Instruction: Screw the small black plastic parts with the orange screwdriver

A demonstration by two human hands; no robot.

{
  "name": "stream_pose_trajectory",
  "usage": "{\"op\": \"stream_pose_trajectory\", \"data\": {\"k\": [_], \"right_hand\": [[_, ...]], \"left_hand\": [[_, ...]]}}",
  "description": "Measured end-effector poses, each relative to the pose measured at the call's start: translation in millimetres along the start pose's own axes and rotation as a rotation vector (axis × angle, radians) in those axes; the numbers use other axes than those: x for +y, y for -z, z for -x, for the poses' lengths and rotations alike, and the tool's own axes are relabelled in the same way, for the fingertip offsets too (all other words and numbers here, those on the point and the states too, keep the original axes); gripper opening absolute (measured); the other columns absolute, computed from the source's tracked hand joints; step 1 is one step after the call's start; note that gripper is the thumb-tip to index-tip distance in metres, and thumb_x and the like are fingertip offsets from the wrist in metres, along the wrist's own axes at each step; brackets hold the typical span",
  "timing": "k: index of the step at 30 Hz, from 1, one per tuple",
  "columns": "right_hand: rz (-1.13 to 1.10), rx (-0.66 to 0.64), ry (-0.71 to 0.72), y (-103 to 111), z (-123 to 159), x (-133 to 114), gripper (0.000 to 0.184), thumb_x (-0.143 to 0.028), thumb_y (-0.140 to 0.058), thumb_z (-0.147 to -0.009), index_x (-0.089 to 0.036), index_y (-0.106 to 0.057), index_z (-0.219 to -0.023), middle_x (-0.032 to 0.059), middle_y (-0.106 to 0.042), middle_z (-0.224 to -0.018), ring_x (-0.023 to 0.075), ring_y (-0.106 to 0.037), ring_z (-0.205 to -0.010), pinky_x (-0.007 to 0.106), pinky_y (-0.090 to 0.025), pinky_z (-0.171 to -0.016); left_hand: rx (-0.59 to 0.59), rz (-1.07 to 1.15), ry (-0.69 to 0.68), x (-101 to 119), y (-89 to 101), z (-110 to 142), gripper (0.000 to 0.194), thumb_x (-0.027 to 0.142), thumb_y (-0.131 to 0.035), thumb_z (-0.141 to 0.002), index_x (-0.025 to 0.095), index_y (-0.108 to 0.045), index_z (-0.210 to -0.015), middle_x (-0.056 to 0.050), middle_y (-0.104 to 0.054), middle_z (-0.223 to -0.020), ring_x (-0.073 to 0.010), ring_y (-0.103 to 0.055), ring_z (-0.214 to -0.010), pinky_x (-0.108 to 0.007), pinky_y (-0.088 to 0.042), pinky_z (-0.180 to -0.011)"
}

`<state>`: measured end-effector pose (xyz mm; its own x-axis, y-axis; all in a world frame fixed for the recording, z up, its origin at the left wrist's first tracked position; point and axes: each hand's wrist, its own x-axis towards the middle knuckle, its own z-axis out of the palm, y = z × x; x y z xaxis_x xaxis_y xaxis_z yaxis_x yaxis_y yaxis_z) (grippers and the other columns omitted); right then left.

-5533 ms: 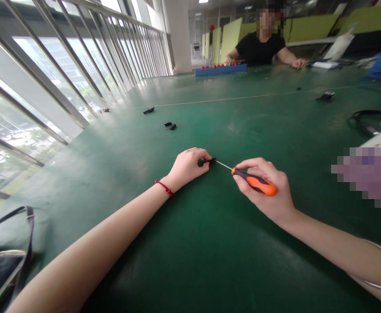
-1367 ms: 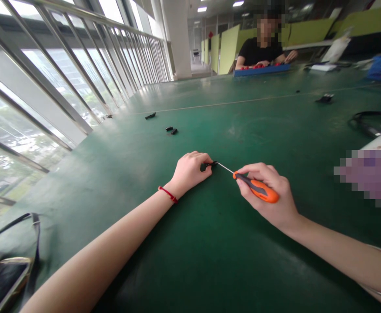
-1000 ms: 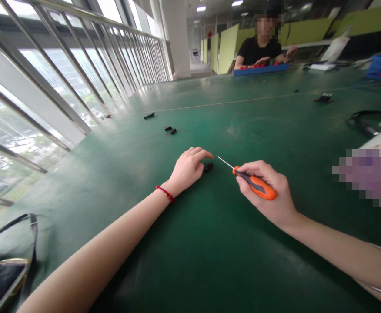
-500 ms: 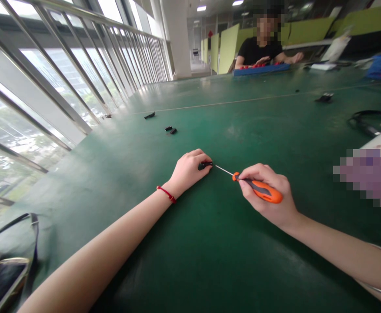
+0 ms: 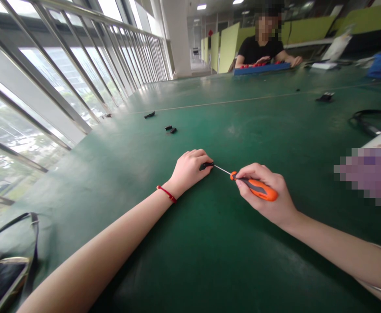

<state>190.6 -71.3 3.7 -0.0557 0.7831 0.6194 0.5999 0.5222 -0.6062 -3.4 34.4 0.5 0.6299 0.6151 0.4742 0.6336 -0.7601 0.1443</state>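
Observation:
My left hand (image 5: 192, 168) rests on the green table, thumb and fingers pinched round a small black part (image 5: 206, 165). Most of that part is covered by the fingers, so its exact kind is unclear. In my right hand (image 5: 269, 191) is a screwdriver (image 5: 259, 188) with an orange and grey handle, the fingers wrapped about the grip. Its thin metal shaft points left, and the tip meets the right end of the black part at my left fingertips.
Several small black pieces (image 5: 170, 129) lie beyond my left hand. A phone (image 5: 4, 282) and a strap (image 5: 34, 234) are at the near left. Across the table (image 5: 190, 243), a person (image 5: 259, 50) sits behind a blue tray (image 5: 262, 68). A metal railing (image 5: 89, 61) runs along the left.
My right hand has moved slightly left with the screwdriver. The gap between its tip and the black part has closed. My left hand has barely shifted.

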Motion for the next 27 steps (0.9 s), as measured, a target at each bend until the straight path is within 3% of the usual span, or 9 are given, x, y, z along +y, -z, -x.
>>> {"op": "stream_pose_trajectory", "data": {"k": [4,8,10,14,18,23,27], "right_hand": [[-0.021,0.002,-0.016,-0.5,-1.0,-1.3,0.007,-0.023,-0.062,-0.078,-0.023,-0.056,-0.082,-0.0009,-0.066,-0.073,0.0149,-0.062,-0.066,0.029,-0.050,-0.065],[-0.054,0.145,0.014,-0.7,-2.2,-3.1,0.027,-0.018,-0.064,-0.074,-0.023,-0.053,-0.098,0.0003,-0.062,-0.080,0.0146,-0.061,-0.072,0.028,-0.051,-0.067],[-0.058,0.148,0.013,-0.7,-1.9,-3.7,0.033,-0.019,-0.065,-0.072,-0.023,-0.051,-0.103,-0.0006,-0.057,-0.078,0.0145,-0.059,-0.069,0.029,-0.051,-0.067],[0.007,0.030,-0.017,-0.6,0.1,-4.2,0.018,-0.025,-0.063,-0.076,-0.024,-0.055,-0.093,-0.0039,-0.054,-0.062,0.0152,-0.057,-0.063,0.031,-0.049,-0.067],[-0.003,0.143,0.011,-0.3,0.6,-3.8,0.033,-0.020,-0.065,-0.073,-0.023,-0.054,-0.103,0.0008,-0.059,-0.079,0.0171,-0.058,-0.074,0.033,-0.049,-0.071],[0.026,0.036,0.002,-0.2,0.7,-4.2,0.018,-0.024,-0.063,-0.076,-0.024,-0.056,-0.093,-0.0026,-0.055,-0.064,0.0163,-0.057,-0.067,0.032,-0.048,-0.068],[0.019,0.131,0.010,-0.4,0.8,-4.6,0.035,-0.023,-0.065,-0.073,-0.022,-0.053,-0.106,0.0012,-0.059,-0.079,0.0175,-0.058,-0.074,0.034,-0.048,-0.072]], "left_hand": [[-0.004,-0.036,-0.027,1.2,1.2,0.1,0.015,0.025,-0.056,-0.084,0.020,-0.070,-0.089,-0.001,-0.067,-0.092,-0.0163,-0.060,-0.084,-0.029,-0.043,-0.074],[-0.008,-0.051,-0.027,2.6,2.4,-0.2,0.015,0.025,-0.056,-0.084,0.020,-0.070,-0.089,-0.001,-0.067,-0.091,-0.0161,-0.060,-0.083,-0.030,-0.042,-0.073],[-0.012,-0.054,-0.026,2.7,2.7,-0.4,0.016,0.025,-0.056,-0.084,0.020,-0.070,-0.089,-0.001,-0.067,-0.092,-0.0160,-0.060,-0.083,-0.029,-0.042,-0.073],[-0.016,-0.056,-0.035,2.1,2.5,-0.5,0.016,0.025,-0.055,-0.084,0.020,-0.070,-0.089,-0.001,-0.067,-0.091,-0.0157,-0.060,-0.083,-0.029,-0.042,-0.073],[-0.019,-0.062,-0.038,1.6,2.3,-0.2,0.017,0.025,-0.056,-0.084,0.020,-0.070,-0.089,-0.001,-0.067,-0.090,-0.0156,-0.060,-0.082,-0.029,-0.042,-0.073],[-0.027,-0.067,-0.035,1.9,2.6,-0.1,0.017,0.026,-0.055,-0.085,0.020,-0.071,-0.090,-0.001,-0.067,-0.090,-0.0156,-0.060,-0.082,-0.029,-0.042,-0.073],[-0.033,-0.075,-0.028,2.5,3.1,-0.4,0.017,0.026,-0.056,-0.084,0.020,-0.071,-0.089,-0.001,-0.067,-0.089,-0.0157,-0.060,-0.082,-0.029,-0.042,-0.073]]}}
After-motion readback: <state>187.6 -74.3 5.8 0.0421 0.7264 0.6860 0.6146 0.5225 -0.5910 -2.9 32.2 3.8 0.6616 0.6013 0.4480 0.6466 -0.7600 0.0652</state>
